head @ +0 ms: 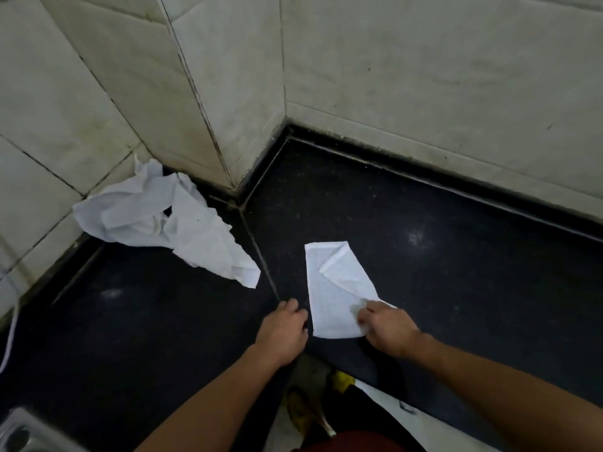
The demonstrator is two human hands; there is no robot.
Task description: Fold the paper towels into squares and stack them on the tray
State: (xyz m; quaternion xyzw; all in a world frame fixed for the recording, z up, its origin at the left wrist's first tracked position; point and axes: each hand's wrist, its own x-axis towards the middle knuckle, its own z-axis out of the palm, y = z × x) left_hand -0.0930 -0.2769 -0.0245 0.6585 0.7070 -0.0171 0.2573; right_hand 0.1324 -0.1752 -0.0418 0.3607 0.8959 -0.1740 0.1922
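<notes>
Your right hand [386,324] pinches the paper towel [328,298] at its near right corner; it lies on the counter [456,288], long axis away from you. Your left hand [284,327] rests loosely curled beside it.

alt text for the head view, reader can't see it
A right hand pinches the near corner of a partly folded paper towel on a dark counter; the left hand rests beside it. Crumpled towels lie by the tiled wall.
</notes>
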